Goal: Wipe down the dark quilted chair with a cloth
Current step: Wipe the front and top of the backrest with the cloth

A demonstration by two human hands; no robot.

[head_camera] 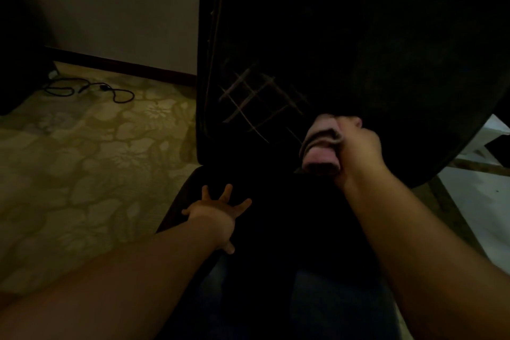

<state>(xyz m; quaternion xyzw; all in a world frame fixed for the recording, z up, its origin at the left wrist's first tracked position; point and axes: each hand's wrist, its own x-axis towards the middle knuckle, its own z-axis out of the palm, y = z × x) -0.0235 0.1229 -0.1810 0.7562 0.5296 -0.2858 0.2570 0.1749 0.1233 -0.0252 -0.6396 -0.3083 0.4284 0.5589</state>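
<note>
Left hand (214, 215) splayed on chair (358, 50); right hand (356, 146) grips cloth (320, 143).

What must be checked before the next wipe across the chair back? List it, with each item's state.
1. Cloth gripped firmly in the right hand: ok.
2. Cloth touching the chair back: cannot tell, too dark.
3. Left hand spread on the seat, bracing: ok.
4. Left hand out of the cloth's path: ok.
5. Quilted stitching beside the cloth intact: cannot tell.
6. Cable on the carpet away from the chair: ok.
</note>
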